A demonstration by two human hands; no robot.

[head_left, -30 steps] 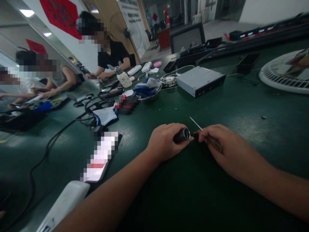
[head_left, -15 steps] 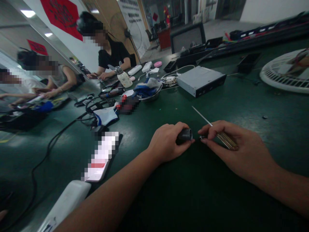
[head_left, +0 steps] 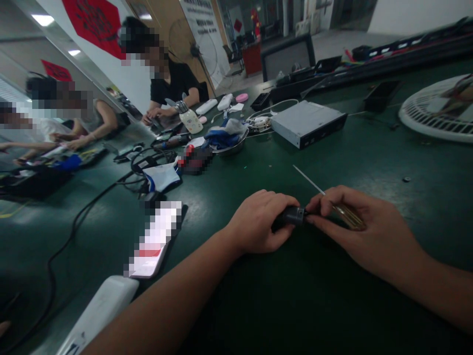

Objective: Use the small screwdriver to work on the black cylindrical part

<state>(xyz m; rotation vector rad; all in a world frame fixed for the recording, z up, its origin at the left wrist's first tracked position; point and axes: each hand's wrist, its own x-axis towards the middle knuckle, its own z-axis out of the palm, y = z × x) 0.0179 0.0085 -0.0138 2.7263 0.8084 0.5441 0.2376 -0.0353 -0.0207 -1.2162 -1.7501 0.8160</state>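
Observation:
My left hand (head_left: 258,222) is closed around a dark cylindrical part (head_left: 293,215), its end pointing right. My right hand (head_left: 365,227) holds a screwdriver (head_left: 347,216) against the palm, the clear amber handle under the fingers and the thin metal shaft (head_left: 309,179) sticking out up and to the left. The thumb and a fingertip of that hand pinch together at the open end of the cylinder; the small dark piece between them is mostly hidden. Both hands are just above the green table (head_left: 266,305).
A silver disc drive (head_left: 308,121) lies beyond my hands, with a white fan grille (head_left: 439,111) to its right. A small dark ring (head_left: 406,179) sits at right. Left are a phone (head_left: 157,241), a white case (head_left: 99,315) and a black cable (head_left: 74,229). Several people sit across the table.
My left hand has turned the cylinder and brought it right, so that its end now meets the fingertips of my right hand. The gap between them has closed.

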